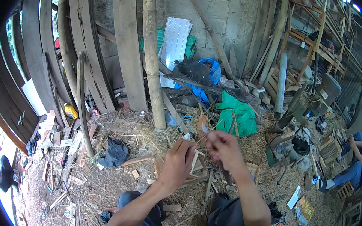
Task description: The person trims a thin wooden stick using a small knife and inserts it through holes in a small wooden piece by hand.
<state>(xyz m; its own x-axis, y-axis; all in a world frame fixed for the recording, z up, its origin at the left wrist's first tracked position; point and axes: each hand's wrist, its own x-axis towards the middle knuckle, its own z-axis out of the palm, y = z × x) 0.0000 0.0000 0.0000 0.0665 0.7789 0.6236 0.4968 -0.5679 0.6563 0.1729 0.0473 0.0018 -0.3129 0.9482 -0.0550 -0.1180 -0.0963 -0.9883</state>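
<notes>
My left hand (178,163) is closed, its thumb and fingertips pinching a thin light-brown strip (200,140), which looks like wood or cane. To its right, my right hand (226,150) is slightly blurred, with its fingers curled at the strip's other end. A dark, blade-like piece (226,175) shows just below the right hand; whether the hand holds it I cannot tell. On the ground beneath the hands lie a wooden frame (193,179) and a hammer (208,186), between my knees.
A green sheet (237,113) and a blue tarp (210,70) lie ahead by the wall. A wooden post (151,54) rises left of centre. A black plastic bag (116,154) sits on the littered ground. Another person (357,160) sits at the far right.
</notes>
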